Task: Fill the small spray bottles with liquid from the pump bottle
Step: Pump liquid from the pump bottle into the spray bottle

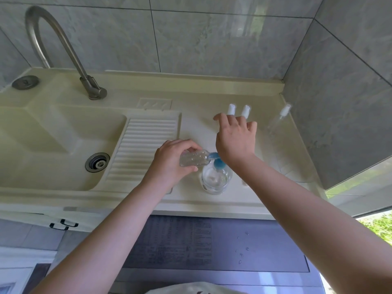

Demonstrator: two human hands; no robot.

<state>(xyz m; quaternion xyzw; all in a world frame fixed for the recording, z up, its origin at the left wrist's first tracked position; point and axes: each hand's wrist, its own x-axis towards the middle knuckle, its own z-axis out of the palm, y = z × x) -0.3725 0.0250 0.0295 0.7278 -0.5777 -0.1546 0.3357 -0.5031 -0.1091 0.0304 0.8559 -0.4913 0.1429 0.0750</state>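
We stand at a long cream moulded counter (212, 98) with a sink basin at its left and a ribbed draining board beside it. On its near edge sits the clear round pump bottle with the blue pump head (216, 179), its blue spout reaching left from the head.

Our left hand (171, 162) is the grip on the work: its fingers curl around a small clear plastic spray bottle (194, 159), uncapped and tipped almost level. That bottle's long axis runs left to right, its open mouth pointing right and meeting the tip of the blue spout; bubbly liquid already shows inside it.

Our right hand (235, 136) hovers just behind and above the pump head, fingers spread and loose, holding nothing, with the wrist directly over the blue head. It is the nearer hand to the pump, so we judge the next press falls to it, straight down, while the left keeps mouth and spout aligned.

Beyond the fingertips stand two white spray caps (238, 110), and further right a slim clear spray bottle with a white top (280, 119).
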